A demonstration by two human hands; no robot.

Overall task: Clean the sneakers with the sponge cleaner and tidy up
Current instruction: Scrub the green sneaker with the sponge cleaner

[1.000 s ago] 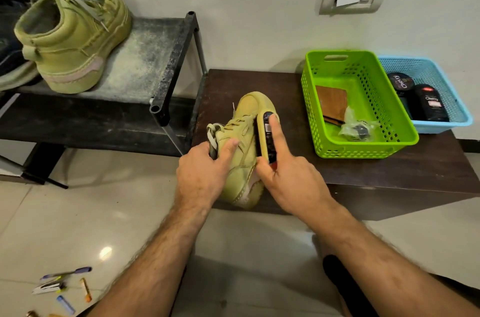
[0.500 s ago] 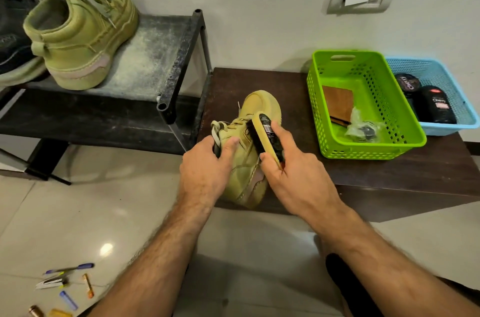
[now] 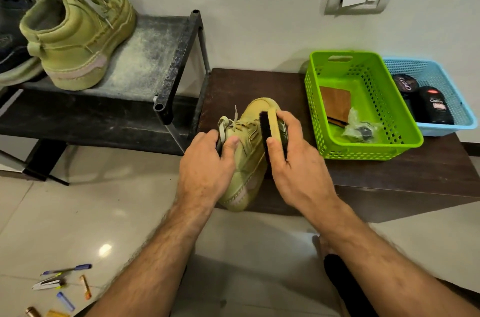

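Brushing a green sneaker [image 3: 248, 160] at mid-frame on the dark bench [image 3: 389, 176], toe pointing up-frame toward the wall, long axis running near to far.

The right hand [image 3: 293, 166] curls thumb and fingers around the brush [image 3: 270, 129], bristles against the shoe's side; the left hand [image 3: 207, 168] grips the laced collar, thumb on the upper. At right, a green basket [image 3: 405, 119] holds a brown wallet-like piece and a plastic bag; the blue basket [image 3: 462, 119] beside it holds dark polish containers. The second sneaker [image 3: 78, 38] sits upper left on the rack [image 3: 155, 57].

"Cherry" on black bottle [image 3: 436, 109] and round tin [image 3: 405, 83] (blue basket).
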